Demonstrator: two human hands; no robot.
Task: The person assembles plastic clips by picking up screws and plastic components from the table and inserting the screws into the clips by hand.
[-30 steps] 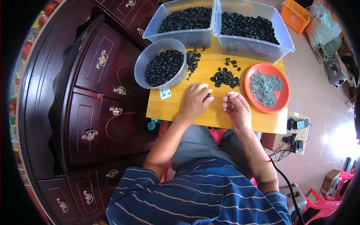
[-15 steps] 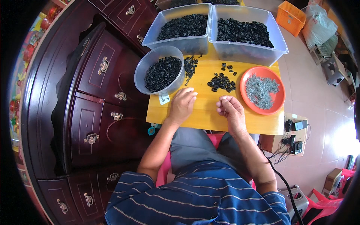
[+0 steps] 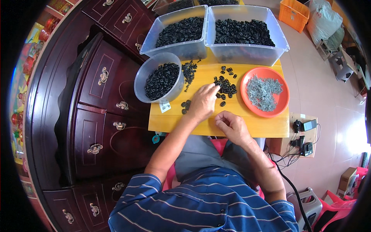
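Two hands work here: stretch your left hand (image 3: 203, 103), fingers open and empty, onto one black ring (image 3: 226, 86) mid-desk while your right hand (image 3: 232, 125), loosely curled, contents unclear, waits at the near edge

- A yellow wooden table (image 3: 247, 123) carries everything.
- At twelve o'clock: two clear plastic bins (image 3: 247, 50) of black rings.
- At ten o'clock: a round clear bowl (image 3: 154, 83) of the same rings.
- At centre: a loose pile of black rings (image 3: 226, 86).
- At three o'clock: an orange plate (image 3: 284, 102) of small grey metal pieces.
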